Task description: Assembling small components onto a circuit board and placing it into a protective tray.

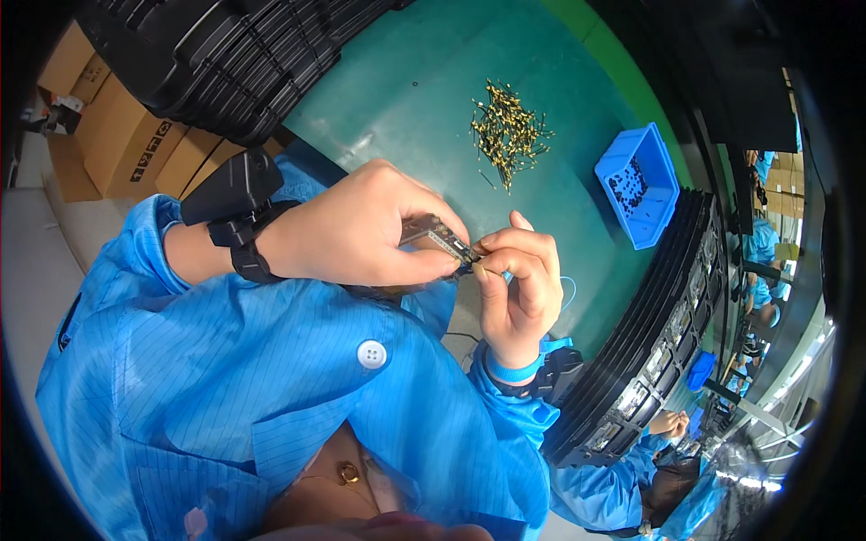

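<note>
My left hand (361, 227) is closed around a small dark circuit board (444, 238), gripping it between thumb and fingers. The board is tilted, and part of it is hidden behind the hand. At its right end my right hand (521, 287) is closed, with thumb and forefinger pinched together against the board's corner. Whatever lies between those fingertips is too small to make out. Beyond both hands, a loose pile of thin black pieces with brass-coloured ends (510, 131) lies on the green tabletop (397, 108).
A blue plastic bin (666, 215) with small black parts stands right of the pile. Stacked black trays rise at the far left (225, 63) and along the right (631, 347). Cardboard boxes (122, 135) stand at left. Another person in blue (600, 494) sits at lower right.
</note>
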### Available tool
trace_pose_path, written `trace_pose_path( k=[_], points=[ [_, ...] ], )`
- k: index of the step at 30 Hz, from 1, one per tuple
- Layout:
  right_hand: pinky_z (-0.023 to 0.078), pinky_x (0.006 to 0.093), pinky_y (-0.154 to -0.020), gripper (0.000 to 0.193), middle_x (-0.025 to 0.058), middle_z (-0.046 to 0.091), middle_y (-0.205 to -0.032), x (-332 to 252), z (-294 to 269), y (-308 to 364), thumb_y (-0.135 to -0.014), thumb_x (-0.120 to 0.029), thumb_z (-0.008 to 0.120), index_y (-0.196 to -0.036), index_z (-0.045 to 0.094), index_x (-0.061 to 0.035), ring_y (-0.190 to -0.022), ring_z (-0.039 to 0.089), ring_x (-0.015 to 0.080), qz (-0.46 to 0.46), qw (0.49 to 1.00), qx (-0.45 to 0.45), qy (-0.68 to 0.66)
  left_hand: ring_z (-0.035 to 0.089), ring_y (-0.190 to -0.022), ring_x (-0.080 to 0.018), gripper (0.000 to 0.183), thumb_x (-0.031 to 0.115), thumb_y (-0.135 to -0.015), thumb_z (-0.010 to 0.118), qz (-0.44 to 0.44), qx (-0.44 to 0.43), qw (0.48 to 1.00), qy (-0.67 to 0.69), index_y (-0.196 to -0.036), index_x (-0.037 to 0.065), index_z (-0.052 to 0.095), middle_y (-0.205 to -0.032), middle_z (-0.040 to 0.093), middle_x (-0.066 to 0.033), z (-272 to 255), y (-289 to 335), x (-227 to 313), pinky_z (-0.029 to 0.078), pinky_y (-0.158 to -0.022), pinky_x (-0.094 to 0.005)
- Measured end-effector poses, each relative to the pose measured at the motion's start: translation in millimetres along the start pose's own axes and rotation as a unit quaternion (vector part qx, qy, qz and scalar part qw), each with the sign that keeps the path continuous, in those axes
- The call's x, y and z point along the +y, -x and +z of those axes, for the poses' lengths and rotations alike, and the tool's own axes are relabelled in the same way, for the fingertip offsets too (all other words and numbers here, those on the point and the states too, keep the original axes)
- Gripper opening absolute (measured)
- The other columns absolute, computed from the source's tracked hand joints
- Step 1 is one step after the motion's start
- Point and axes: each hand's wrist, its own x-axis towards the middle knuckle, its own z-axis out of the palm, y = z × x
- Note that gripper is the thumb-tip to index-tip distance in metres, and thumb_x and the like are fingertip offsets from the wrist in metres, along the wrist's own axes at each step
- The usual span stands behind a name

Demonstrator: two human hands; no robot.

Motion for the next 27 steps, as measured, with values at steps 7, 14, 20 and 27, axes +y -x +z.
trace_pose_path(
  k=[7, 14, 20, 27],
  points=[
    [0.039, 0.0452, -0.093, 0.016, 0.0077, 0.06, -0.082, 1.6, -4.7, -2.3, -0.069, 0.0, 0.066, -0.079, 0.056, -0.0061, -0.075, 0.06, 0.0214, -0.023, 1.0, -0.016, 0.004, 0.06, -0.066, -0.0141, 0.018, 0.009, -0.072, 0.067, -0.006, 0.0, 1.0, 0.018, -0.087, 0.0, 0.065, -0.075, 0.064, -0.0099, -0.3, -0.2, -0.5, 0.044, -0.057, -0.0246],
    [0.038, 0.0454, -0.094, 0.016, 0.0071, 0.06, -0.081, 3.8, -3.0, -3.5, -0.069, 0.001, 0.066, -0.08, 0.057, -0.0054, -0.075, 0.06, 0.0202, -0.051, 0.999, -0.016, 0.009, 0.06, -0.067, -0.0137, 0.019, 0.009, -0.073, 0.067, -0.005, -0.012, 1.0, 0.022, -0.088, 0.0, 0.065, -0.076, 0.064, -0.0101, -0.2, -1.8, -1.8, 0.044, -0.058, -0.0242],
    [0.039, 0.0448, -0.093, 0.013, 0.0074, 0.061, -0.081, 2.9, -4.1, -5.2, -0.069, -0.001, 0.066, -0.079, 0.058, -0.005, -0.075, 0.06, 0.0194, -0.066, 0.997, -0.02, 0.035, 0.06, -0.069, -0.0143, 0.019, 0.009, -0.073, 0.067, -0.013, -0.014, 0.999, 0.026, -0.089, -0.001, 0.065, -0.078, 0.064, -0.0104, -0.2, -1.4, -0.7, 0.045, -0.059, -0.0244],
    [0.039, 0.0446, -0.094, 0.013, 0.0073, 0.061, -0.08, 2.0, -3.7, -5.0, -0.068, -0.001, 0.066, -0.077, 0.058, -0.0051, -0.074, 0.06, 0.0192, -0.068, 0.997, -0.012, 0.037, 0.061, -0.07, -0.015, 0.018, 0.006, -0.071, 0.066, -0.028, -0.015, 0.999, 0.008, -0.087, -0.002, 0.064, -0.078, 0.064, -0.0113, 1.1, -1.7, 2.0, 0.046, -0.06, -0.0245]
  ],
)
